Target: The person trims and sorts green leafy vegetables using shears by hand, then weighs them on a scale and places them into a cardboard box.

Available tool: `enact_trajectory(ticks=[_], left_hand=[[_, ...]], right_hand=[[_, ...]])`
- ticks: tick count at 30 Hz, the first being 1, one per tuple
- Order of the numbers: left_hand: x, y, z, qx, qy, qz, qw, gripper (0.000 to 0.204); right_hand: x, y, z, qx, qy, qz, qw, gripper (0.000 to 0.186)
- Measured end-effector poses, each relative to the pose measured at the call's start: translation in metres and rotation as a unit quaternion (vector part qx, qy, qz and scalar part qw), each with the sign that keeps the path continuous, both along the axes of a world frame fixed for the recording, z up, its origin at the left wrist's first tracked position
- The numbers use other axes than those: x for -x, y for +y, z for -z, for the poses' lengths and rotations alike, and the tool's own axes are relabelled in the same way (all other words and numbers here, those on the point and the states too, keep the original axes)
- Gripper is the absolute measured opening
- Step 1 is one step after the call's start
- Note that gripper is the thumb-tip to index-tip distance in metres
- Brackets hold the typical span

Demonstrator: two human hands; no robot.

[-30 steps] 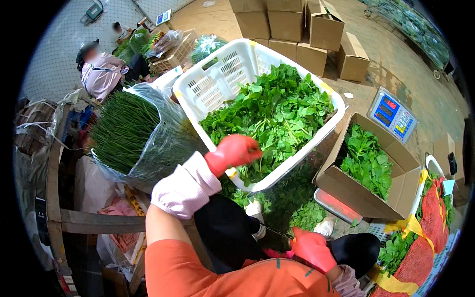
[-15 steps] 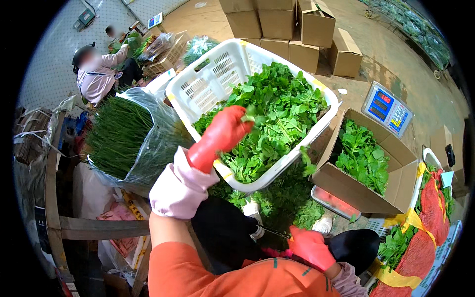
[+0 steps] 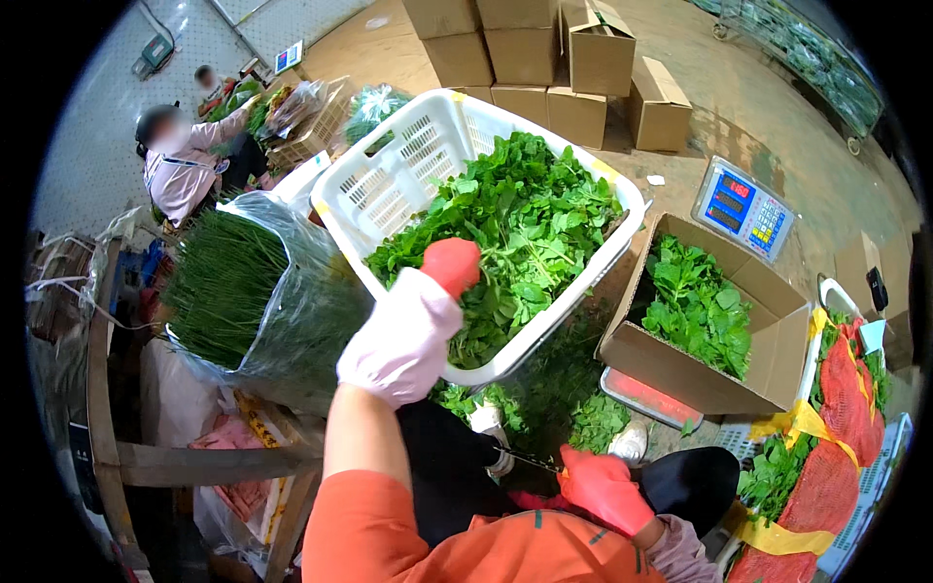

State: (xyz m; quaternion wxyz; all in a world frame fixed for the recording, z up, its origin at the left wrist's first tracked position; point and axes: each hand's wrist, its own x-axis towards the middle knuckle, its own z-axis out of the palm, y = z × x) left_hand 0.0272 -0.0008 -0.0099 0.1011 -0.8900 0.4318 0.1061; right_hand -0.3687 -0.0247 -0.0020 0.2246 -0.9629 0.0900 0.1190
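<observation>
My left hand (image 3: 452,267) in a red glove reaches into leafy greens (image 3: 530,233) in a white perforated basket (image 3: 379,155); its fingertips are hidden by glove and pale sleeve. Low beside my dark-clad thigh, my right hand (image 3: 593,486), also red-gloved, grips a thin metal tool (image 3: 530,462). A cardboard box (image 3: 777,360) of greens rests on a red-topped scale (image 3: 641,394), whose display (image 3: 743,209) stands behind it.
Bagged long green stalks (image 3: 224,291) and a wooden frame (image 3: 194,466) are left. Red mesh bags (image 3: 797,496) of greens lie right. Boxes (image 3: 515,58) are stacked behind, near a wheeled cart (image 3: 797,68). A seated person (image 3: 185,180) and another (image 3: 209,92) work at back left.
My left hand rose with a sprig, then lowered and moved right into the basket's greens. A loose sprig seen falling by the basket's right edge is gone. The view has shifted slightly.
</observation>
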Motion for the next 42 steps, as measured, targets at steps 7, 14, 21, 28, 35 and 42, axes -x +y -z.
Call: enact_trajectory(ticks=[7, 14, 21, 28, 35, 42], left_hand=[[0.007, 0.059, -0.130, 0.126, 0.365, 0.160, 0.909, 0.024], [0.082, 0.089, -0.132, -0.079, 0.345, 0.109, 0.929, 0.046], [0.039, 0.060, -0.056, 0.148, 0.222, -0.113, 0.957, 0.031], [0.025, 0.019, 0.020, 0.055, 0.080, -0.227, 0.969, 0.039], [0.000, 0.049, -0.022, 0.248, 0.180, -0.171, 0.936, 0.033], [-0.016, 0.044, -0.095, 0.313, 0.182, -0.037, 0.931, 0.050]], right_hand=[[0.000, 0.004, -0.002, -0.057, 0.005, 0.003, 0.998, 0.028], [-0.004, 0.008, -0.008, -0.018, 0.068, 0.003, 0.997, 0.040], [-0.006, 0.009, -0.007, -0.042, 0.100, -0.004, 0.994, 0.034], [-0.003, 0.012, 0.007, -0.012, 0.065, -0.014, 0.998, 0.034], [0.010, 0.011, 0.025, 0.047, -0.067, -0.046, 0.996, 0.025], [0.015, 0.010, 0.028, 0.010, -0.056, -0.043, 0.997, 0.033]])
